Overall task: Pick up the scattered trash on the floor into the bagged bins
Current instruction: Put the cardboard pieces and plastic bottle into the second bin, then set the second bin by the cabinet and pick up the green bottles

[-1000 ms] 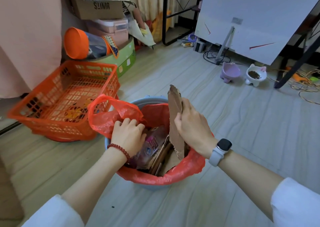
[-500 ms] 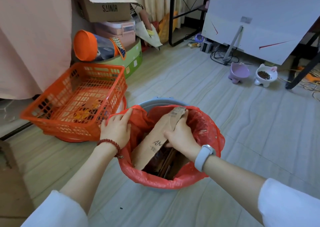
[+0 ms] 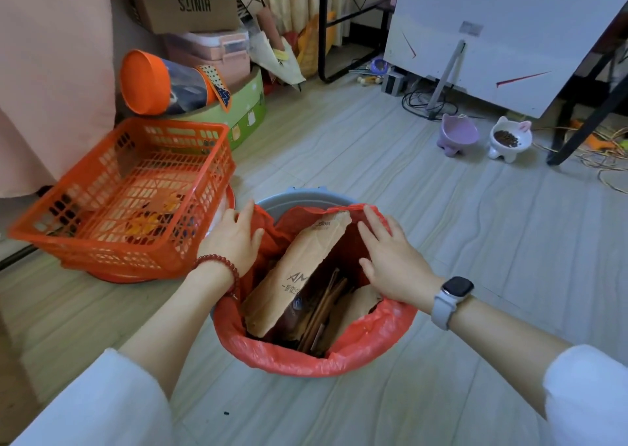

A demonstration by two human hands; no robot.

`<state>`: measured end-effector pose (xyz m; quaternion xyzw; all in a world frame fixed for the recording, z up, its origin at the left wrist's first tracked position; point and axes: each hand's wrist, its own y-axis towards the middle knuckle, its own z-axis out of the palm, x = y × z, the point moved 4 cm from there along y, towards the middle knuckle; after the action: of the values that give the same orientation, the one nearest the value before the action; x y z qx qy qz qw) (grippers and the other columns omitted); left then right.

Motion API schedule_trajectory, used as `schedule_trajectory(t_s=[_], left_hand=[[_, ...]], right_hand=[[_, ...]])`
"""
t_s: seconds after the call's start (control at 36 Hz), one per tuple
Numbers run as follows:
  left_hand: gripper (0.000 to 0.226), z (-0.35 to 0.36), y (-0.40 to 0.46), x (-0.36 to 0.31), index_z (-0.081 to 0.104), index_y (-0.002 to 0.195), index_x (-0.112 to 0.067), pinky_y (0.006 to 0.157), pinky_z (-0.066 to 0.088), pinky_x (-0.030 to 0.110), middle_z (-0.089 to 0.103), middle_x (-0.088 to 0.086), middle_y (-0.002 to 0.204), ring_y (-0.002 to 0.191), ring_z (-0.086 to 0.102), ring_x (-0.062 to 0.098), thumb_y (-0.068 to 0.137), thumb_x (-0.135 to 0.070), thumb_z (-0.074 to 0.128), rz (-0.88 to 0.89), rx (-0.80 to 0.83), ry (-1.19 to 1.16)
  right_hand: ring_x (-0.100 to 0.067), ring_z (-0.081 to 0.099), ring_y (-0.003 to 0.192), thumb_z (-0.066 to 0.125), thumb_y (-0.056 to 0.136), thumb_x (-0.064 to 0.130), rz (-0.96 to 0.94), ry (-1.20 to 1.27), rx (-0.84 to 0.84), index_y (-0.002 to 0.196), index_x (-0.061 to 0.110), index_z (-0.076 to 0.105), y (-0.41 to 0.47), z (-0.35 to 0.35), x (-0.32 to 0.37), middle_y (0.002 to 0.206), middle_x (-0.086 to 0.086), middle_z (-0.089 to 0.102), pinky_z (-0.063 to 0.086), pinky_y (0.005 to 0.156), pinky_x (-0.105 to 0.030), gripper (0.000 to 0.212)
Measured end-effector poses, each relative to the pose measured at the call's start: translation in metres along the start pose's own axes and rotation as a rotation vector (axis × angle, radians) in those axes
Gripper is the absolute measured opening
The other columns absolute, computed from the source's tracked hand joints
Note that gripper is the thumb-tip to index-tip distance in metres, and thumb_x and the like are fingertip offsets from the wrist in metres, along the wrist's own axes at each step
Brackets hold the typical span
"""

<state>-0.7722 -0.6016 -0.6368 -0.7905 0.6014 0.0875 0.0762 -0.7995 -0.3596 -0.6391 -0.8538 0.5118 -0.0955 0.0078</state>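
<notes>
Grey plank floor [image 3: 390, 180] all round, and sitting on it is the bin [image 3: 302, 198], its red bag [image 3: 306, 360] stuffed with a brown cardboard piece [image 3: 302, 262] leaning tilted inside, the rest of the trash beneath too dark to sort out. Left hand [image 3: 231, 241] lies flat-fingered on the bag's left edge, right hand [image 3: 390, 262] spread wide over the right edge, gripping nothing. Just left stands an orange basket [image 3: 129, 194], contents hard to read through the mesh.

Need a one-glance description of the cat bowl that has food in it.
Find the big white board leaning at the far right. On the floor below it stand two cat-eared bowls; take the white bowl on the right, holding brown kibble, not the empty purple bowl.
</notes>
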Motion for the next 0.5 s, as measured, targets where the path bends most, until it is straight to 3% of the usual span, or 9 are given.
schedule_trajectory(t_s=[0.08,0.14,0.28,0.39,0.5], left_hand=[[0.042,-0.007,-0.005,-0.001,0.031,0.138,-0.023,0.072,0.044,0.042,0.040,0.016,0.136,0.100,0.056,0.037,0.097,-0.029,0.036,-0.056,-0.071,-0.048],[0.036,-0.010,-0.012,-0.001,0.037,0.133,-0.025,0.071,0.043,0.041,0.047,0.015,0.131,0.095,0.058,0.038,0.097,-0.031,0.035,-0.095,-0.091,-0.061],[0.027,-0.013,-0.050,-0.005,0.047,0.117,-0.018,0.075,0.042,0.042,0.060,0.017,0.109,0.097,0.057,0.040,0.098,-0.032,0.033,-0.217,-0.029,-0.107],[0.026,-0.027,-0.090,-0.026,0.049,0.110,-0.014,0.073,0.042,0.041,0.063,0.019,0.106,0.095,0.057,0.039,0.098,-0.032,0.035,-0.266,0.085,-0.139],[0.026,-0.061,-0.126,-0.056,0.051,0.108,-0.014,0.072,0.044,0.041,0.063,0.019,0.103,0.093,0.058,0.040,0.097,-0.033,0.037,-0.329,0.150,-0.160]], right_hand=[[-0.027,0.016,0.142,0.041,0.095,0.015,0.108,0.415,-0.143,0.147,0.012,0.013,-0.010,-0.008,-0.006,0.156,-0.013,0.006,0.019,0.112,-0.029,0.060],[-0.027,0.028,0.136,0.040,0.096,0.016,0.222,0.517,-0.156,0.147,0.011,0.011,-0.023,-0.011,-0.013,0.150,-0.015,0.020,0.026,0.105,-0.028,0.060],[-0.035,0.042,0.125,0.038,0.096,0.027,0.454,0.525,0.001,0.144,0.015,0.020,-0.069,0.000,-0.028,0.143,-0.013,0.035,0.039,0.098,-0.044,0.053],[-0.042,0.049,0.113,0.039,0.094,0.018,0.519,0.492,0.073,0.141,0.011,0.025,-0.106,-0.016,-0.026,0.145,-0.013,0.031,0.044,0.085,-0.046,0.049],[-0.044,0.054,0.096,0.038,0.093,0.007,0.571,0.415,0.103,0.144,0.017,0.021,-0.148,-0.055,-0.031,0.128,-0.018,0.041,0.042,0.069,-0.041,0.055]])
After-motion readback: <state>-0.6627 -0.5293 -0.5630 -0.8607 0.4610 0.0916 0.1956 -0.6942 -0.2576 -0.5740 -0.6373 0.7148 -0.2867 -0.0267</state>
